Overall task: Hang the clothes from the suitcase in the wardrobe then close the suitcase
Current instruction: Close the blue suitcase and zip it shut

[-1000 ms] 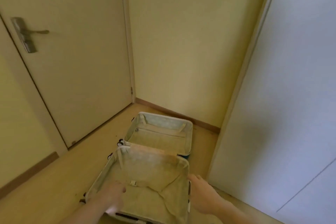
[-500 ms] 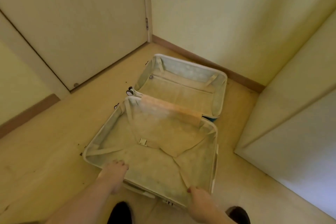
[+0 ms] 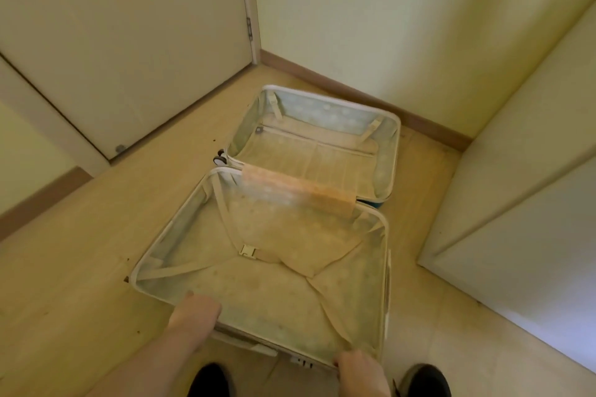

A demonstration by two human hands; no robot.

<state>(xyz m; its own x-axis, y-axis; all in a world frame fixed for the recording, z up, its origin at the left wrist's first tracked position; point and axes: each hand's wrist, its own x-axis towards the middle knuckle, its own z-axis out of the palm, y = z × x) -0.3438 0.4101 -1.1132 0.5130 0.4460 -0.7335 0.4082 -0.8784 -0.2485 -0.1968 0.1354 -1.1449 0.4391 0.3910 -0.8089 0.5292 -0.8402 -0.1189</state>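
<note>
Pale yellow walls (image 3: pixel 371 26) meeting in a corner, brown skirting board (image 3: pixel 354 97) along their foot, closed cream door (image 3: pixel 129 42) at left, light wood-look floor (image 3: pixel 80 251), warm dim light

No words, numbers or signs can be read anywhere. The suitcase (image 3: pixel 290 267) has pale spots on its lining — just a pattern, not letters. A small lock (image 3: pixel 301 362) sits on its near edge, but its dials are too small and blurry to read — no brand name shows.
</note>
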